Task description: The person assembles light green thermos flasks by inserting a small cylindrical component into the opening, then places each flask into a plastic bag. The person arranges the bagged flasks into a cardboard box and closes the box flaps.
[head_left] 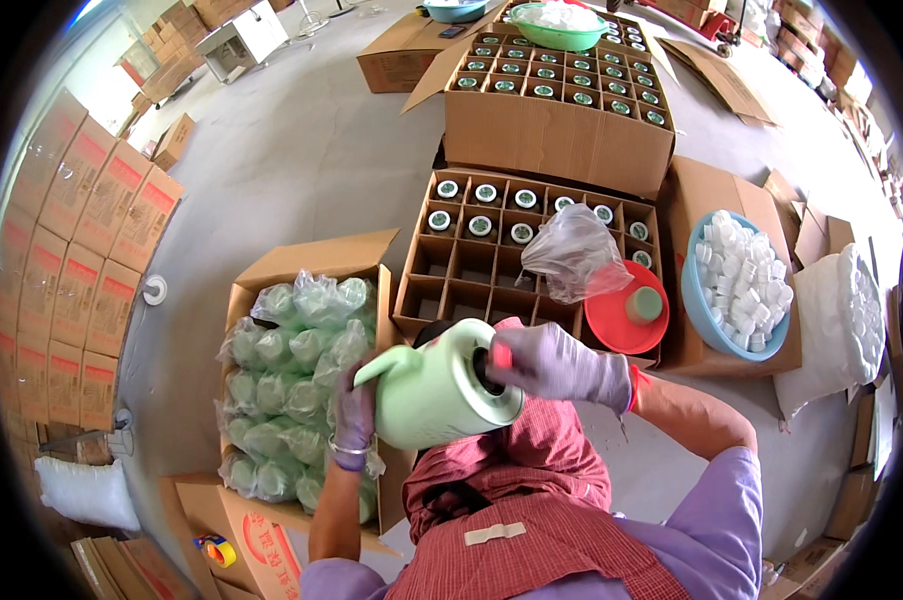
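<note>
A pale green thermos jug (427, 395) lies tilted in front of my apron, its round mouth turned to the right. My left hand (352, 415), in a lilac glove, grips the jug's side by its handle. My right hand (562, 368), gloved as well, is closed at the dark mouth; a bit of red shows at its fingers, but what they hold is mostly hidden. Left of the jug, an open carton (387, 340) holds several green jugs in clear plastic bags (302, 360). Beyond it stands a divided carton (572, 180) with white-and-green-topped items in its rear cells.
A crumpled plastic bag (577, 250) and a red lid-like dish (612, 325) bearing a green cup (644, 305) rest on the divided carton. At right stands a blue basin (694, 290) of white caps beside a white sack (822, 330). Stacked cartons (67, 270) line the left.
</note>
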A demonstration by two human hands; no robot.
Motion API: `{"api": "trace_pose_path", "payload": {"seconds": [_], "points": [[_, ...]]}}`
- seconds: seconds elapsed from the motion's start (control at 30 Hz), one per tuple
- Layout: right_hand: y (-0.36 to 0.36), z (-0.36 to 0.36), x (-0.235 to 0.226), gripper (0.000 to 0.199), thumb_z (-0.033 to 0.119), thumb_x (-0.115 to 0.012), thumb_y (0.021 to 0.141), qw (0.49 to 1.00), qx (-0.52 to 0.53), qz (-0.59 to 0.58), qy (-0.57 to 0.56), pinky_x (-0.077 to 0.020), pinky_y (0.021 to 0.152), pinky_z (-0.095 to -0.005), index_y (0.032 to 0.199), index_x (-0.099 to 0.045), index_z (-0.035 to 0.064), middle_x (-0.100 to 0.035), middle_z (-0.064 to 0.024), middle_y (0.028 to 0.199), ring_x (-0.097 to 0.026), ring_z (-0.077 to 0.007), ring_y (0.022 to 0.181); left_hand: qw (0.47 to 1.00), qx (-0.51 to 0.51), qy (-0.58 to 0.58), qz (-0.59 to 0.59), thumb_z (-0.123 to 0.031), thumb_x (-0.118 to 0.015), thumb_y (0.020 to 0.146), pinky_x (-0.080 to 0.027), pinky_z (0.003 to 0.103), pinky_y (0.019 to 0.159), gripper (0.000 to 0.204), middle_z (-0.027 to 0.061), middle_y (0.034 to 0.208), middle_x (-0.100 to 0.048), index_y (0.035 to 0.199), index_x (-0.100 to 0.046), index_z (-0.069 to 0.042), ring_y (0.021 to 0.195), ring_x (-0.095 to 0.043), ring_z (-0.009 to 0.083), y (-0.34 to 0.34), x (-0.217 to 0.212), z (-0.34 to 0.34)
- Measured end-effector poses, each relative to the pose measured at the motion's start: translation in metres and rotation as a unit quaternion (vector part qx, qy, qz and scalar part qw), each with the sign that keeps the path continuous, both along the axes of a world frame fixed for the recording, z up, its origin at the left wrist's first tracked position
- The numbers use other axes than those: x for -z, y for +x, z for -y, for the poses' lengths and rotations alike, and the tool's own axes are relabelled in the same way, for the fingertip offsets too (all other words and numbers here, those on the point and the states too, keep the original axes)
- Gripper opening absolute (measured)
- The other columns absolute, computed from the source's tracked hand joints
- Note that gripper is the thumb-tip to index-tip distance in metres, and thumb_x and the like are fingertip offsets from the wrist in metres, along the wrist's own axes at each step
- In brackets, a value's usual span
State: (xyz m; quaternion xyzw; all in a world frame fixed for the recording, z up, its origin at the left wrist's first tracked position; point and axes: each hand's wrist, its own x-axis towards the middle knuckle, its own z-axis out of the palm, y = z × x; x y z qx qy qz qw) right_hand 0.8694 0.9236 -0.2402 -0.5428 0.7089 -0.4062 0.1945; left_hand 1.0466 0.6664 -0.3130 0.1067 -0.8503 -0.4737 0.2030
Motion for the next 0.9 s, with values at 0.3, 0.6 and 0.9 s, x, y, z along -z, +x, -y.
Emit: {"api": "trace_pose_path", "payload": {"seconds": [0.3,0.6,0.9], "points": [[-0.023,-0.018,0.073,0.025,0.026,-0.057,0.095,0.683,0.130,0.719,0.024,-0.0482,0.040,-0.0268,0.099,-0.061,0.0008,-0.064,-0.0081,0.075,-0.061,-0.0162,0.053,0.950,0.010,-0.263,-0.170,-0.010,-0.054,0.092,-0.049,0.047,0.095,0.019,0.0137,0.104,-0.068,0.095,-0.068,0.002,0.101,-0.065,0.0312,-0.029,-0.054,-0.037],[-0.101,-0.133,0.229,0.031,0.028,-0.054,0.089,0.882,0.408,-0.026,0.234,-0.0520,0.071,-0.0480,0.093,-0.060,-0.0020,-0.067,-0.0257,0.089,-0.068,-0.0336,0.080,0.974,-0.052,-0.173,0.139,-0.004,-0.056,0.085,-0.043,0.039,0.102,0.058,0.0240,0.134,-0.053,0.141,-0.041,0.002,0.124,-0.053,0.0349,-0.006,-0.056,-0.041],[-0.134,-0.195,0.188,0.024,0.029,-0.060,0.085,0.817,0.504,-0.176,0.219,-0.0530,0.077,-0.0470,0.094,-0.062,0.0074,-0.064,-0.0195,0.092,-0.064,-0.0402,0.088,0.897,0.132,0.119,0.405,-0.006,-0.048,0.074,-0.049,0.033,0.086,0.053,0.0148,0.106,-0.067,0.125,-0.054,0.004,0.095,-0.065,0.0267,0.003,-0.055,-0.028]]}}
